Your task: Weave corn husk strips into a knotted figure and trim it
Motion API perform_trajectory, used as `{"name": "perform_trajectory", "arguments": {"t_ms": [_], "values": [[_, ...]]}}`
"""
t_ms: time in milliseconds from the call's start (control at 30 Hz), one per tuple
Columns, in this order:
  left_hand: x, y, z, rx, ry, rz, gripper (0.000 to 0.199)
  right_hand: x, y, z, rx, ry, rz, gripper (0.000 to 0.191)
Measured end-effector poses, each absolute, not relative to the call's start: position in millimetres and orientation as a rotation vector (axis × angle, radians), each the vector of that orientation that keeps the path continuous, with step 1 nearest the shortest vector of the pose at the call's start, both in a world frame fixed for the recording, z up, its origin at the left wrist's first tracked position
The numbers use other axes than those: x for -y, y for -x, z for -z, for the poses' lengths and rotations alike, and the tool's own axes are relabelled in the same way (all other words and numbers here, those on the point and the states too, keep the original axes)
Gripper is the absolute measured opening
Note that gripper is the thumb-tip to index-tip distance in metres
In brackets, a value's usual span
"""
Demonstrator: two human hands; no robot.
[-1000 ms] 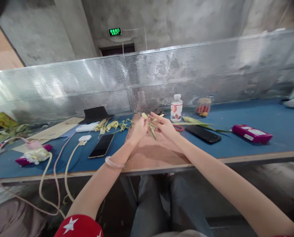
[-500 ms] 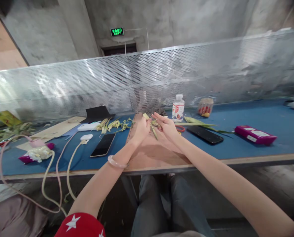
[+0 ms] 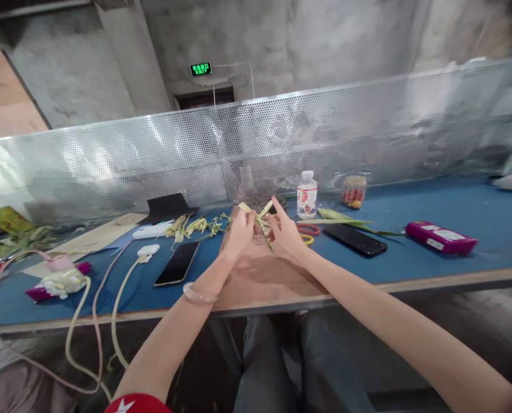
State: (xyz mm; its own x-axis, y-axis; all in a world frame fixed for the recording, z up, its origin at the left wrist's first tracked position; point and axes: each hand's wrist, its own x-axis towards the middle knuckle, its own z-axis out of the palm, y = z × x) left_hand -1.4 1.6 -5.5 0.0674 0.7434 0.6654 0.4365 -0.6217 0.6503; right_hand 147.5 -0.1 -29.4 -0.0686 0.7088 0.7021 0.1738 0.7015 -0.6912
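Both hands are raised over the brown board at the middle of the table, fingers closed on a small piece of pale green leaf strips. My left hand pinches its left side, and one strip end sticks up above the fingers. From the other side my right hand grips it, the index finger stretched upward. A darker green tip points down between the hands. Much of the piece is hidden by the fingers. Beside my right hand lie red and yellow loop handles, probably of scissors.
A white bottle and a jar stand behind. Right are a long leaf, a black phone and a purple pack. Left are another phone, leaf scraps and cables. A perforated metal screen closes the back.
The view has tilted slightly upward. Two strip ends now spread in a V above my hands, and my right index finger points more upward.
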Motion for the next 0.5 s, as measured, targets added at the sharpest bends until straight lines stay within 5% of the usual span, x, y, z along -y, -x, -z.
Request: {"name": "perform_trajectory", "arguments": {"t_ms": [233,500], "values": [[-6.1,2.2,8.5,-1.163,-2.051,-1.583,0.021,-2.3,-145.8,33.3,1.832,0.854,-0.143,0.023],[-12.6,5.7,10.2,-1.24,-2.243,-1.535,0.025,-5.9,-141.9,38.6,1.999,0.842,0.091,0.023]]}}
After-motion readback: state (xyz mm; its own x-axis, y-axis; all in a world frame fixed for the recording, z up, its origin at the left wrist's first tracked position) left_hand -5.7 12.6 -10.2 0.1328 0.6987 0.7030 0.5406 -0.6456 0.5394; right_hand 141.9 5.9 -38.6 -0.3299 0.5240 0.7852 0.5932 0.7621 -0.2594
